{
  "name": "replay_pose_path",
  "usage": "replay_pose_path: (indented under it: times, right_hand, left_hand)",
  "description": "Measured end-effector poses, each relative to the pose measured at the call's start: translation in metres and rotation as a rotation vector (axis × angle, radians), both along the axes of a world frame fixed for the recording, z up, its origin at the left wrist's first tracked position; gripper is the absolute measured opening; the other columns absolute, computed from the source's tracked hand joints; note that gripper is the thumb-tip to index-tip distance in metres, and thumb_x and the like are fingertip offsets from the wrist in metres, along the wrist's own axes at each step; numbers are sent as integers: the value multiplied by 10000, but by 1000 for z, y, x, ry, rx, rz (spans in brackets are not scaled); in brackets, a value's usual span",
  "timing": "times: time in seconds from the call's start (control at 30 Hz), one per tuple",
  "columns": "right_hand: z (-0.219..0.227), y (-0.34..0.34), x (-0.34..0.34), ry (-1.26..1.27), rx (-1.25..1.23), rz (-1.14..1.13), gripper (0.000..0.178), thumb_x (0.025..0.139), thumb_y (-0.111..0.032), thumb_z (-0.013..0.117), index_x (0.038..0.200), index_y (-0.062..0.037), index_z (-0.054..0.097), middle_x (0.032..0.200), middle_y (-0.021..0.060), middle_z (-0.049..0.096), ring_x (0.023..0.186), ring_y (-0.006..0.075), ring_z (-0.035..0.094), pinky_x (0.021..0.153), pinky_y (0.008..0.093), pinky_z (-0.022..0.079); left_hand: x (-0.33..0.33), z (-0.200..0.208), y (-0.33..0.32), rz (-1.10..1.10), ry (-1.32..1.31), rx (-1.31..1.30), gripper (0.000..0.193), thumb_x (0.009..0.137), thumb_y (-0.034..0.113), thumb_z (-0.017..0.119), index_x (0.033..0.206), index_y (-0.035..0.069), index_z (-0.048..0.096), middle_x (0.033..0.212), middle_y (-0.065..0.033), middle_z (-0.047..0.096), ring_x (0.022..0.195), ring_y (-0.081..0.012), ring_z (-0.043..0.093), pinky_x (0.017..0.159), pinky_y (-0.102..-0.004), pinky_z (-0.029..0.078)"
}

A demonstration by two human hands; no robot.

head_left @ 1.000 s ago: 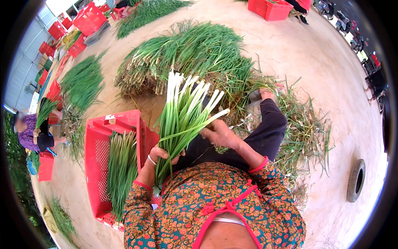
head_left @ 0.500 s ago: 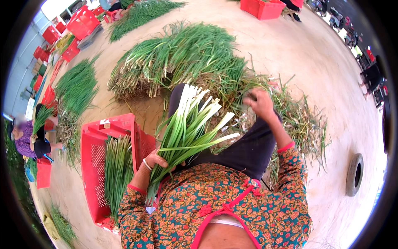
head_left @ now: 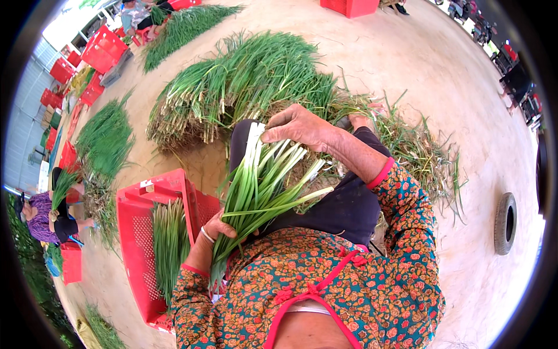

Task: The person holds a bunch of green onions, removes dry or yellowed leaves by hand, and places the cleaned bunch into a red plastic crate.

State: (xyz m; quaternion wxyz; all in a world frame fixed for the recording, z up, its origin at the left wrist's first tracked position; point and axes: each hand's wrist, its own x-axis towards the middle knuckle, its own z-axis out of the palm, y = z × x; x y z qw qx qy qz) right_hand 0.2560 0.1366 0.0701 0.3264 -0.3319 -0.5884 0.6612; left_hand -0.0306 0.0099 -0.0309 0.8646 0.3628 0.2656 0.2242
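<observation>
My left hand (head_left: 218, 227), with a bracelet at the wrist, is closed round the leafy part of a bunch of green onions (head_left: 250, 183). The bunch leans over my lap, its white stem ends pointing up and away from me. At those white ends, my right hand (head_left: 302, 129) has its thumb and forefinger closed on the uppermost stems. The right hand's other fingers are partly hidden. To the left stands a red plastic crate (head_left: 135, 232) with more green onions (head_left: 170, 247) in it, stems upward.
Beyond my knees lies a large heap of untrimmed green onions (head_left: 261, 70), roots toward me. Loose peelings (head_left: 418, 151) litter the ground at right. A tire (head_left: 505, 224) is farther right. At far left a person (head_left: 43, 215) sits near another onion pile (head_left: 107, 139).
My right hand has come left from above the peelings to the white ends of the bunch and closed on them. My left hand keeps its hold. The view has shifted slightly.
</observation>
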Motion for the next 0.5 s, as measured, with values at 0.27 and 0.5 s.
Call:
replay_pose_path:
  times: [0.27, 0.5]
  right_hand:
    - [22, -23, 12, -301, 952, -175, 73, 680, -26, 664, 686, 19, 607, 668, 61, 545, 757, 202, 526, 716, 321, 443]
    - [39, -42, 98, -496, 659, -357, 218, 760, -184, 725, 659, -18, 627, 671, 85, 570, 680, 167, 552, 652, 325, 457]
  left_hand:
    - [-6, -10, 0, 73, 0, 59, 810, 512, 140, 746, 1245, -59, 462, 995, -229, 629, 761, -286, 643, 559, -305, 509]
    - [-9, 4, 3, 283, 50, 126, 683, 563, 165, 715, 1178, -60, 519, 958, -212, 645, 611, -208, 611, 561, -280, 504]
